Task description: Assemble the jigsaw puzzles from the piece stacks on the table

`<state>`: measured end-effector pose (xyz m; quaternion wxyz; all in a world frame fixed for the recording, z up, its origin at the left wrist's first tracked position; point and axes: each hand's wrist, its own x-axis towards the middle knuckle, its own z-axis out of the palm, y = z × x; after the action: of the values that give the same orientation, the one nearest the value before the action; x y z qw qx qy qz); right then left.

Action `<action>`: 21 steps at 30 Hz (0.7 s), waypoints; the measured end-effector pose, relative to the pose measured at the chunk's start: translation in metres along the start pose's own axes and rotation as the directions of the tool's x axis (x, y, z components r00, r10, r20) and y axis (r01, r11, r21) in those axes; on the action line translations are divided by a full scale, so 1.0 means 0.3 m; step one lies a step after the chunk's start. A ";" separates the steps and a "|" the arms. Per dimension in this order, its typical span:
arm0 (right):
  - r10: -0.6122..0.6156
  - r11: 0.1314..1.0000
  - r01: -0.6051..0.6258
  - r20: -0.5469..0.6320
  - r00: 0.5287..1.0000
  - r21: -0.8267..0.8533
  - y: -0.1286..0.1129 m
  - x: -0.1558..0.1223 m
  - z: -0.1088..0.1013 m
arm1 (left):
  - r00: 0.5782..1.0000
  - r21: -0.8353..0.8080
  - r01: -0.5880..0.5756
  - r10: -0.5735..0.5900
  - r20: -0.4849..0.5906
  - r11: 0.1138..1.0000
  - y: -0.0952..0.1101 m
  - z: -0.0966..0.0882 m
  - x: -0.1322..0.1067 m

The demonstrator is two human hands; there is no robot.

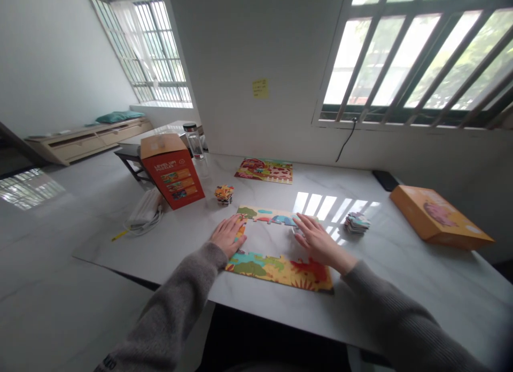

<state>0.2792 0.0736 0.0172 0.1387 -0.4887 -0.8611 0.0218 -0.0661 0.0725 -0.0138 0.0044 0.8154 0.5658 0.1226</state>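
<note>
A partly joined jigsaw puzzle (276, 270) lies on the white marbled table, its coloured border framing a bare middle. My left hand (228, 235) rests flat on the puzzle's left side, fingers stretched out and nothing held. Over the right side lies my right hand (315, 237), also with fingers extended, covering much of that border. Beyond my left hand stands a small stack of puzzle pieces (224, 194). To the right of my right hand sits another stack of pieces (356, 223).
A red puzzle box (176, 177) stands at the left beside a white power strip (144, 209) and a glass bottle (194, 142). Behind lies a farm picture sheet (264, 170). An orange box (441, 216) and a black phone-like object (385, 180) are at the right.
</note>
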 end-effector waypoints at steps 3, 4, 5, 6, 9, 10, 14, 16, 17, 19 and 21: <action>0.079 0.995 -0.078 0.014 0.997 -0.062 0.022 -0.083 0.040 | 1.000 0.011 0.009 -0.009 0.002 1.000 0.008 -0.004 -0.001; 0.092 0.993 -0.090 0.015 0.996 -0.079 0.023 -0.097 0.052 | 1.000 0.023 0.022 -0.022 0.005 1.000 0.012 -0.005 -0.002; 0.100 0.991 -0.098 0.013 0.995 -0.092 0.022 -0.106 0.061 | 0.999 0.039 0.037 -0.037 0.010 0.999 0.016 -0.006 -0.002; 0.103 0.990 -0.101 0.010 0.995 -0.100 0.020 -0.111 0.067 | 0.998 0.057 0.052 -0.053 0.018 0.997 0.020 -0.007 -0.002; 0.094 0.990 -0.093 0.005 0.996 -0.102 0.021 -0.110 0.073 | 0.996 0.102 0.069 -0.074 0.042 0.992 0.028 -0.003 0.000; 0.089 0.991 -0.088 0.006 0.996 -0.101 0.024 -0.109 0.073 | 0.996 0.113 0.064 -0.070 0.046 0.992 0.029 0.001 0.002; 0.080 0.992 -0.079 0.009 0.997 -0.095 0.048 -0.115 0.070 | 0.999 0.143 0.038 -0.042 0.025 0.989 0.030 0.025 0.010; 0.080 0.993 -0.079 0.006 0.997 -0.089 0.063 -0.123 0.068 | 1.000 0.146 0.028 -0.029 0.007 0.989 0.038 0.038 0.017; 0.082 0.993 -0.082 0.003 0.997 -0.087 0.071 -0.128 0.066 | 1.000 0.143 0.020 -0.020 0.001 0.989 0.047 0.044 0.021; 0.097 0.992 -0.097 0.000 0.995 -0.084 0.088 -0.140 0.060 | 1.000 0.134 -0.001 0.002 -0.006 0.991 0.070 0.054 0.031; 0.118 0.989 -0.118 0.005 0.993 -0.085 0.105 -0.154 0.052 | 1.000 0.122 -0.025 0.027 -0.013 0.992 0.101 0.060 0.043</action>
<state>0.3239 0.0523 -0.0133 0.1120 -0.5441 -0.8315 -0.0037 -0.0303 0.0757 -0.0245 -0.0514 0.8204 0.5617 0.0939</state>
